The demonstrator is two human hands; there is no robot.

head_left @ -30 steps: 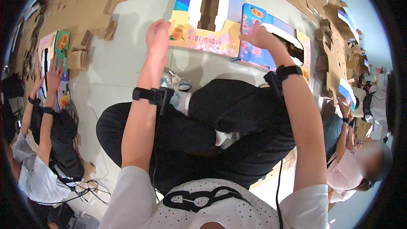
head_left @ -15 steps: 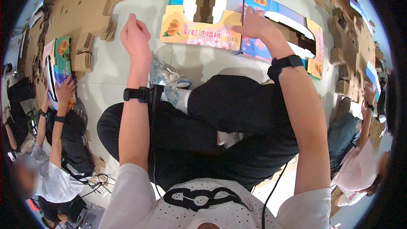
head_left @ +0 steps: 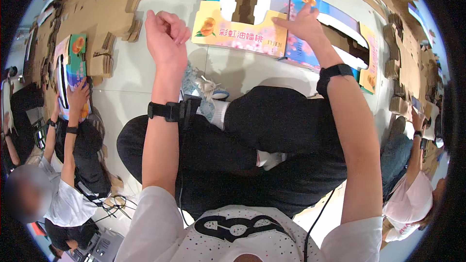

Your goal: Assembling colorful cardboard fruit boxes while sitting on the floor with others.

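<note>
Two printed cardboard fruit cartons lie side by side on the floor in front of me. The left carton [head_left: 238, 36] has a yellow front panel with a peach picture and a long cut-out top. Beside it, the right carton [head_left: 303, 51] shows a blue and pink panel and a yellow end. My right hand [head_left: 305, 24] rests where the two meet, thumb on the yellow panel's corner and fingers spread over the blue panel. My left hand [head_left: 166, 36] hovers above the floor left of the cartons, fingers loosely curled, nothing visible in them.
Stacks of flat brown cardboard [head_left: 97, 14] spread at the far left, and more stacks [head_left: 400, 68] stand at the right. A co-worker at left holds a similar carton [head_left: 73, 75]; another person works at the right edge. A cable [head_left: 318, 213] hangs beside my legs.
The view has shifted slightly, so the cartons sit a little farther right. My left hand has turned, showing more of its curled fingers. My right hand stays on the cartons.
</note>
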